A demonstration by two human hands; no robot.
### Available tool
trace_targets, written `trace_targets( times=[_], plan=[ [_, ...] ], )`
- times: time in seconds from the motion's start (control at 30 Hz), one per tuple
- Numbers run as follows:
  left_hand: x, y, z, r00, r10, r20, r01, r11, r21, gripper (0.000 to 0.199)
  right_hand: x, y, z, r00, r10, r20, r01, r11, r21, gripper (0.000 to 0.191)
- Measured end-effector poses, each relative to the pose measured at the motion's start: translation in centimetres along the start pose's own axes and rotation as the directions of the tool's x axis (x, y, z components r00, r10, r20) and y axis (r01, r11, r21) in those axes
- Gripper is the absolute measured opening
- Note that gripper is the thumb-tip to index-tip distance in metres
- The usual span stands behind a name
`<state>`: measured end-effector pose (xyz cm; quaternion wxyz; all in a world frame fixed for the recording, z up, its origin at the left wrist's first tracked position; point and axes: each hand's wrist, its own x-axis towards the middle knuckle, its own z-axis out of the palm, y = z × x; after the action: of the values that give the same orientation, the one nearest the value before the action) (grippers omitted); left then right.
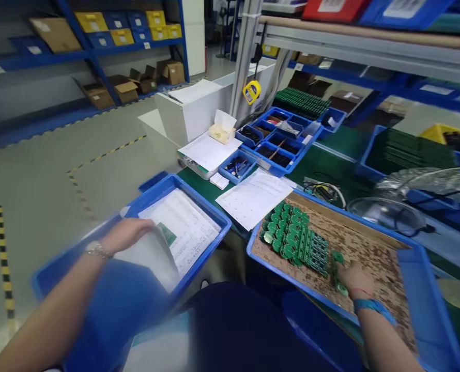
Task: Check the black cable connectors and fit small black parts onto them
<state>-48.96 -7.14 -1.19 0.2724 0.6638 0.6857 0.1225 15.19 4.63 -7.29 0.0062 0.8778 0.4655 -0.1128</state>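
Note:
My left hand [131,233] is closed on the edge of a white sheet [152,258], lifting it over a blue bin [218,219]. Under the sheet lie printed papers [193,232], with a green board [167,234] partly showing on them. Over the brown base of a blue tray [427,274] on the right, my right hand [354,279] has its fingers round a small green circuit board [337,266]. Just left of it, rows of green circuit boards [292,235] lie in the same tray.
Loose printed papers [255,196] lie between bin and tray. Behind them are a small tool box [238,166], a divided blue parts bin [278,137] and a tissue pack [222,132]. A metal post [245,62] rises at the back; a magnifier lens [387,214] borders the tray.

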Motion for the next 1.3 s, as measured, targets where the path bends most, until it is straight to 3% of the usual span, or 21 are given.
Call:
trace_targets(
  times=[0.07, 0.13, 0.2, 0.3, 0.33, 0.4, 0.43, 0.5, 0.57, 0.6, 0.7, 0.77, 0.83, 0.93, 1.03, 1.1, 1.13, 1.2, 1.23, 1.27, 1.3],
  plan=[
    [-1.1, 0.3, -3.2, 1.0, 0.006, 0.009, -0.006, 1.0, 0.027, 0.024, -1.0, -2.5, -0.2, 0.989, -0.141, -0.034, 0.142, 0.989, 0.034, 0.043],
    [-1.6, 1.4, -5.3, 1.0, 0.011, -0.018, -0.01, 0.999, 0.038, 0.027, -3.8, -6.5, -0.6, 0.918, -0.394, -0.041, 0.395, 0.9, 0.183, 0.051],
    [-1.3, 3.3, -6.1, 0.999, 0.052, -0.01, -0.052, 0.998, 0.034, 0.027, -8.6, -11.4, -1.1, 0.769, -0.639, 0.025, 0.564, 0.695, 0.446, 0.058],
    [0.2, 7.0, -5.8, 0.985, 0.159, 0.073, -0.16, 0.987, 0.017, 0.026, -16.9, -18.1, -1.9, 0.425, -0.902, 0.074, 0.549, 0.322, 0.771, 0.066],
    [0.8, 8.3, -5.6, 0.976, 0.194, 0.099, -0.196, 0.981, 0.003, 0.025, -19.3, -19.7, -2.0, 0.32, -0.943, 0.093, 0.499, 0.251, 0.829, 0.067],
    [2.0, 10.4, -5.2, 0.96, 0.251, 0.123, -0.247, 0.968, -0.049, 0.024, -22.5, -21.7, -2.0, 0.208, -0.969, 0.137, 0.418, 0.215, 0.883, 0.059],
    [2.4, 11.2, -5.0, 0.956, 0.274, 0.106, -0.264, 0.96, -0.096, 0.023, -23.3, -22.2, -1.8, 0.225, -0.961, 0.158, 0.387, 0.237, 0.891, 0.048],
    [3.3, 11.9, -4.8, 0.958, 0.285, -0.005, -0.278, 0.93, -0.239, 0.019, -23.4, -22.2, -1.3, 0.337, -0.918, 0.21, 0.279, 0.311, 0.909, 0.032],
    [4.2, 11.7, -4.3, 0.964, 0.213, -0.162, -0.263, 0.864, -0.429, 0.015, -22.6, -21.7, -0.8, 0.458, -0.854, 0.248, 0.092, 0.323, 0.942, 0.029],
    [4.7, 11.5, -3.9, 0.965, 0.147, -0.216, -0.244, 0.807, -0.538, 0.014, -22.1, -21.4, -0.6, 0.488, -0.833, 0.26, -0.006, 0.295, 0.955, 0.03],
    [6.3, 10.5, -2.0, 0.97, -0.077, -0.232, -0.164, 0.498, -0.851, 0.014, -21.5, -21.2, 0.1, 0.489, -0.831, 0.264, -0.141, 0.224, 0.964, 0.03],
    [7.3, 10.0, -0.7, 0.967, -0.18, -0.178, -0.132, 0.238, -0.962, 0.012, -21.5, -21.6, 0.7, 0.485, -0.831, 0.271, -0.086, 0.263, 0.961, 0.024],
    [8.0, 9.7, 0.2, 0.961, -0.24, -0.135, -0.118, 0.084, -0.989, 0.014, -21.6, -22.4, 1.2, 0.494, -0.833, 0.249, -0.013, 0.279, 0.96, 0.021],
    [8.5, 9.6, 0.2, 0.959, -0.26, -0.115, -0.109, 0.039, -0.993, 0.017, -21.3, -23.9, 2.0, 0.515, -0.842, 0.163, 0.045, 0.216, 0.975, 0.034],
    [8.6, 9.6, -0.5, 0.959, -0.259, -0.114, -0.112, 0.022, -0.993, 0.017, -20.7, -25.3, 2.3, 0.592, -0.795, 0.132, 0.077, 0.219, 0.973, 0.027],
    [8.8, 9.2, -1.0, 0.959, -0.245, -0.144, -0.131, 0.07, -0.989, 0.021, -20.2, -25.8, 2.2, 0.637, -0.758, 0.141, 0.066, 0.236, 0.97, 0.017],
    [8.9, 8.7, -1.0, 0.955, -0.238, -0.175, -0.14, 0.157, -0.978, 0.024, -19.9, -25.8, 2.1, 0.652, -0.744, 0.147, 0.055, 0.24, 0.969, 0.018],
    [9.1, 6.9, -0.9, 0.944, -0.203, -0.261, -0.113, 0.544, -0.831, 0.032, -18.7, -25.4, 1.9, 0.698, -0.698, 0.159, 0.025, 0.246, 0.969, 0.02],
    [9.1, 5.7, -0.6, 0.942, -0.173, -0.289, -0.068, 0.744, -0.665, 0.035, -17.9, -24.9, 1.8, 0.725, -0.667, 0.169, 0.007, 0.253, 0.968, 0.02],
    [8.9, 4.3, -0.2, 0.945, -0.145, -0.295, -0.013, 0.881, -0.473, 0.036, -16.9, -24.3, 1.7, 0.756, -0.629, 0.18, -0.013, 0.262, 0.965, 0.021],
    [8.6, 2.9, 0.4, 0.953, -0.118, -0.277, 0.031, 0.953, -0.3, 0.035, -15.6, -23.5, 1.6, 0.791, -0.582, 0.191, -0.031, 0.273, 0.962, 0.02]
  ],
)
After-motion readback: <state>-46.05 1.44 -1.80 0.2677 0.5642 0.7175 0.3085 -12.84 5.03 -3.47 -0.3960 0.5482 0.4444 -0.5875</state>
